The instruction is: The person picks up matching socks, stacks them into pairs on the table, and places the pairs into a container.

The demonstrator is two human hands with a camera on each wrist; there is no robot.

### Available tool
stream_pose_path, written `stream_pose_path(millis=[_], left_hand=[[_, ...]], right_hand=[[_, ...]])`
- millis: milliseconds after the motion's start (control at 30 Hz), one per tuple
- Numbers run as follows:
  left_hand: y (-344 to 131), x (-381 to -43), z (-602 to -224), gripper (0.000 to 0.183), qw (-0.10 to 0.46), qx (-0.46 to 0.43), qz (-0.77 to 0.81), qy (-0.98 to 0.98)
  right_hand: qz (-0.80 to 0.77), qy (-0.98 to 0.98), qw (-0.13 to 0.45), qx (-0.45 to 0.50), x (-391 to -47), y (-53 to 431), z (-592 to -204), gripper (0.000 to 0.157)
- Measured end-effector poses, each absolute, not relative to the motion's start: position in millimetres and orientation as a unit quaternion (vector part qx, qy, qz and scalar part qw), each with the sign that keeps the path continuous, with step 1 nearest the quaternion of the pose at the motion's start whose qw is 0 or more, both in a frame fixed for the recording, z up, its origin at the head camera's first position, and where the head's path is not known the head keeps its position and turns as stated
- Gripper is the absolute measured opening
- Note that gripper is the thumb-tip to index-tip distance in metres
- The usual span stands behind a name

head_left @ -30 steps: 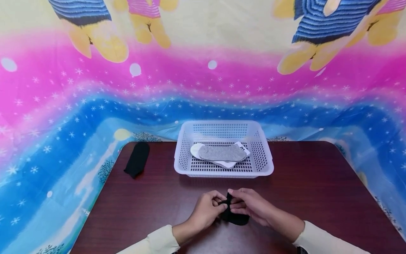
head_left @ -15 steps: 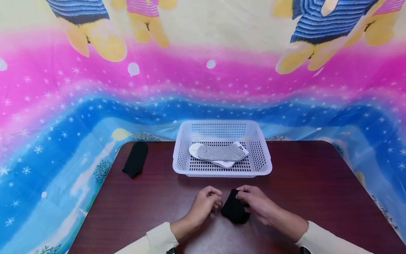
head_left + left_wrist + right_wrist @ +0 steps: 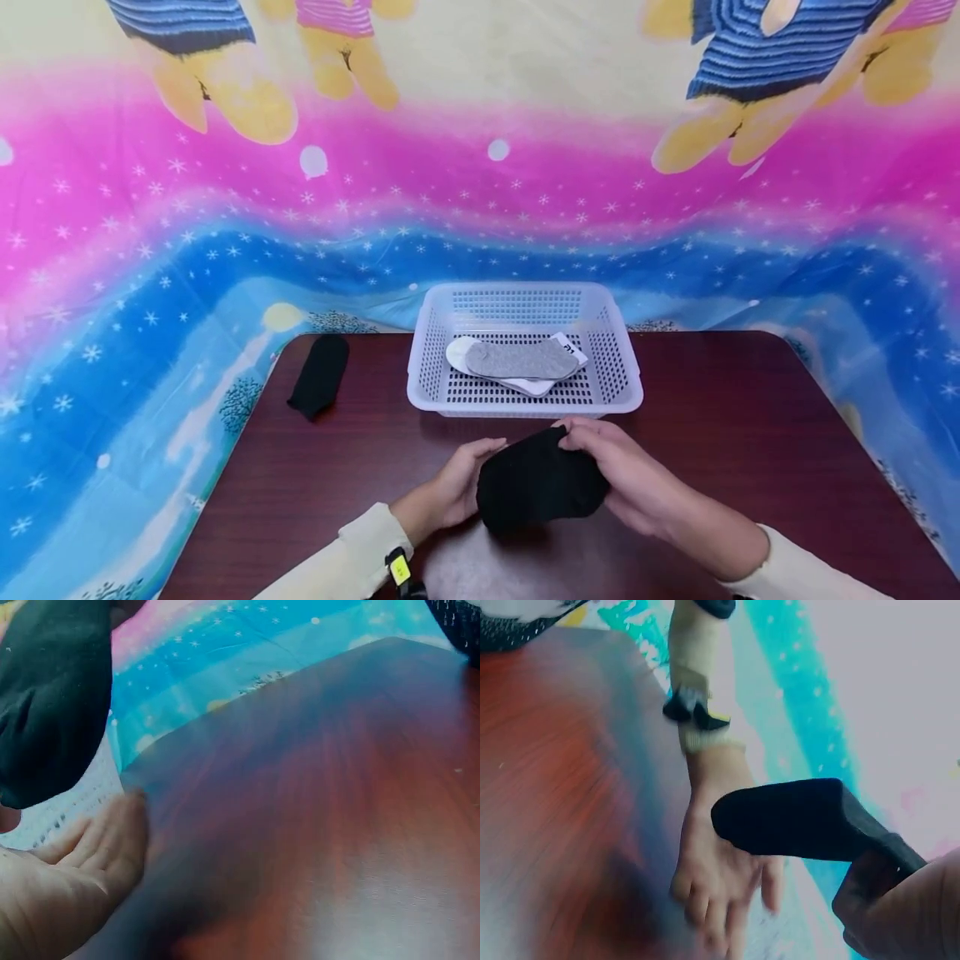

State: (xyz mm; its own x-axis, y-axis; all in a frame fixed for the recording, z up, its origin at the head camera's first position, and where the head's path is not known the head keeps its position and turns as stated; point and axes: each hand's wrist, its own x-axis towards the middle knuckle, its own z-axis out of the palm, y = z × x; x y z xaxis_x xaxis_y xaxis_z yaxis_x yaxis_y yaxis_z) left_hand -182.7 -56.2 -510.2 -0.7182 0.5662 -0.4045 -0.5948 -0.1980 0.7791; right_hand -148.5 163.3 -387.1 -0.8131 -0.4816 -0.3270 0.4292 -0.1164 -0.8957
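A black sock (image 3: pixel 542 479) hangs above the near part of the table, its opening end gripped by my right hand (image 3: pixel 626 475). In the right wrist view the thumb and fingers pinch the cuff while the black sock (image 3: pixel 787 817) stretches out toward the other palm. My left hand (image 3: pixel 457 487) is at the sock's toe end, palm turned toward it with fingers extended. The left wrist view shows the left hand (image 3: pixel 90 877) with straight fingers under the sock (image 3: pixel 52 697).
A white perforated basket (image 3: pixel 525 408) stands at the back middle of the dark red table (image 3: pixel 712 433). Inside lie a grey sock (image 3: pixel 521 361) and a white sock (image 3: pixel 459 354). Another black sock (image 3: pixel 320 377) lies flat at the table's back left. A patterned cloth (image 3: pixel 337 258) hangs behind.
The black sock, bunched and worked by both hands earlier, is now lifted and spread longer. My left hand has let go and opened at its toe end; my right hand keeps its grip.
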Motion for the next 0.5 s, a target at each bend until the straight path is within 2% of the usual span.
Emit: stream_pose_path(millis=[100, 233, 367, 500], left_hand=[[-63, -178, -516, 0.037, 0.377, -0.018, 0.789, 0.484], [-69, -172, -520, 0.021, 0.326, -0.013, 0.781, 0.533], [-70, -167, -519, 0.025, 0.269, -0.015, 0.738, 0.619], [-69, -165, -517, 0.022, 0.221, -0.025, 0.703, 0.675]], right_hand=[[-0.736, 0.615, 0.282, 0.020, -153, 171, -401, 0.013], [-0.698, 0.662, 0.263, 0.070, -157, 184, -433, 0.013], [-0.653, 0.708, 0.256, 0.081, -160, 194, -466, 0.021], [-0.595, 0.769, 0.230, 0.042, -163, 198, -490, 0.028]])
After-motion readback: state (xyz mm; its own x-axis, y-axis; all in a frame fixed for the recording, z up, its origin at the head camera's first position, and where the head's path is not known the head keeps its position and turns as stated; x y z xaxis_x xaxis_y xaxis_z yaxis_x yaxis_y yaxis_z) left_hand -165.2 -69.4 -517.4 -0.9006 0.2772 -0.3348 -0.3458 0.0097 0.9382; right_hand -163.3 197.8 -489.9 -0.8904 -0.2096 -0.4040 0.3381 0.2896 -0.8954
